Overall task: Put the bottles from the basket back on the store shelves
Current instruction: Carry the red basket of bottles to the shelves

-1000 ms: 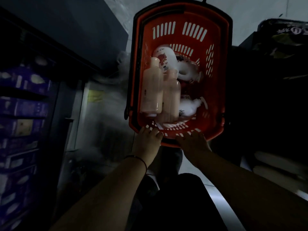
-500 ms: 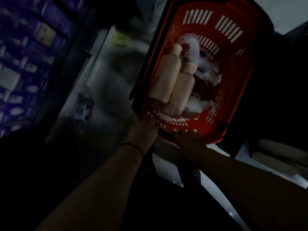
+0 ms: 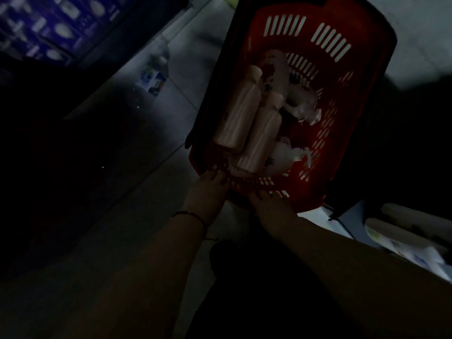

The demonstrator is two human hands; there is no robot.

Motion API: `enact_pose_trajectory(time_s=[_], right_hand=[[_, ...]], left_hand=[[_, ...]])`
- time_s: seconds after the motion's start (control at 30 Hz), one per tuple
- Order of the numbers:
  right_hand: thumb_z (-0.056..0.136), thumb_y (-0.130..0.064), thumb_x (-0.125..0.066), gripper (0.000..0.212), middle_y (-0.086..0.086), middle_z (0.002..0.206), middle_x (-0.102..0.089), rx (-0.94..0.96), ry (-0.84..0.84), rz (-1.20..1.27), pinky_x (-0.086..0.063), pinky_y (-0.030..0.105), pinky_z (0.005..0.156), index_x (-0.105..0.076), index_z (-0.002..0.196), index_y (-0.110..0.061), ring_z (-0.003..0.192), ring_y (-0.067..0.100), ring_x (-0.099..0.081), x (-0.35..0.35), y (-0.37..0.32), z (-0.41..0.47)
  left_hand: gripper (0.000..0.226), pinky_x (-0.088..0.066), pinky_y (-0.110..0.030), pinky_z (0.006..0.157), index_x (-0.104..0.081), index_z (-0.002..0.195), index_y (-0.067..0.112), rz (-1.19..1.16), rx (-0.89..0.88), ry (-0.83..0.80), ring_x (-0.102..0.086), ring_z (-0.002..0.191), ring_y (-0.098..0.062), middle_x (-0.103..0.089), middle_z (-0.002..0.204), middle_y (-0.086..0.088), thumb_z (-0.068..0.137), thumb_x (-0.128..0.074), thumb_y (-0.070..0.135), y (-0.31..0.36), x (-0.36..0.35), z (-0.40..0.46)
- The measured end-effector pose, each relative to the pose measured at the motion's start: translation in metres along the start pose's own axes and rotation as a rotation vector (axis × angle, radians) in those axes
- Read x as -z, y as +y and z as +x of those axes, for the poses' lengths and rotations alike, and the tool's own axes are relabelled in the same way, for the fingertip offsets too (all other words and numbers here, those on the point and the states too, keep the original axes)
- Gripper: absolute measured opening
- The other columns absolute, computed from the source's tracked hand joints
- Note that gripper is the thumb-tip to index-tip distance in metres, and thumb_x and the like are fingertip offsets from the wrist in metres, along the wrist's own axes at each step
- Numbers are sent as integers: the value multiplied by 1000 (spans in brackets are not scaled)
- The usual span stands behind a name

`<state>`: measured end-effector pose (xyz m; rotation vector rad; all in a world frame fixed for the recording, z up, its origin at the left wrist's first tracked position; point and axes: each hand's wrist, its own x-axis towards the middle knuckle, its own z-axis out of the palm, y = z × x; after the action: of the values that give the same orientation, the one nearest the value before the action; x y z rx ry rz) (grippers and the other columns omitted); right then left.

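A red plastic basket (image 3: 347,133) with slotted walls hangs in front of me above the floor. Both my hands grip its near rim: my left hand (image 3: 208,194) at the near left corner, my right hand (image 3: 271,206) just to the right of it. Inside lie two pale pink bottles (image 3: 241,113) side by side, caps pointing away. Beneath and beside them are white pump bottles (image 3: 300,106) with red print, partly hidden. The scene is very dark.
A shelf with blue packages (image 3: 49,28) runs along the upper left. A clear water bottle (image 3: 152,77) stands on the pale floor by the shelf base. At the right lie pale rolled goods (image 3: 411,221). My dark-clothed legs fill the bottom centre.
The view has tilted and swung, so the basket now sits to the upper right and the blue shelf has slid to the top left. Both hands keep hold of the near rim.
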<state>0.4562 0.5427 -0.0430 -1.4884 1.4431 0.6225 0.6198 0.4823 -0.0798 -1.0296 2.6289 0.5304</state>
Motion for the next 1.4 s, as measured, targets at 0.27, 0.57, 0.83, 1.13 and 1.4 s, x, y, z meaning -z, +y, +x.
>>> enact_pose_trajectory(time_s=[0.27, 0.57, 0.83, 1.13, 1.4], right_hand=[[89, -24, -59, 72, 7, 150, -29, 31, -34, -126, -25, 53, 112, -17, 149, -26, 132, 38, -33, -72, -17, -13], [98, -25, -39, 53, 8, 148, -33, 142, 2, -268, -23, 49, 112, -23, 148, -25, 132, 36, -35, -132, -5, -39], [94, -25, -44, 51, 8, 141, -42, 255, -8, -421, -27, 56, 109, -30, 143, -27, 126, 39, -41, -186, 18, -71], [91, -39, -50, 59, 9, 145, -38, 299, -74, -484, -22, 54, 113, -31, 146, -28, 134, 36, -34, -239, 37, -112], [94, -29, -47, 58, 8, 148, -35, 307, -59, -505, -14, 55, 115, -24, 148, -29, 136, 37, -30, -282, 53, -136]], left_hand=[[37, -60, -31, 64, -76, 75, 12, 35, 103, -28, -72, 80, -29, -73, 82, -7, 69, -41, 18, 29, -44, -75], [23, -59, -43, 72, -74, 90, 3, -100, 303, 25, -68, 89, -39, -71, 96, -16, 73, -61, 8, 89, -85, -143], [36, -53, -26, 50, -75, 79, 9, -57, 451, 210, -67, 66, -28, -69, 76, -7, 70, -41, 16, 168, -130, -189], [15, -51, -27, 59, -75, 77, 19, -38, 593, 172, -63, 61, -24, -66, 70, 0, 63, -71, 18, 247, -171, -231], [14, -50, -25, 61, -77, 81, 18, 7, 553, 197, -66, 65, -21, -69, 72, 1, 73, -65, 18, 281, -197, -252]])
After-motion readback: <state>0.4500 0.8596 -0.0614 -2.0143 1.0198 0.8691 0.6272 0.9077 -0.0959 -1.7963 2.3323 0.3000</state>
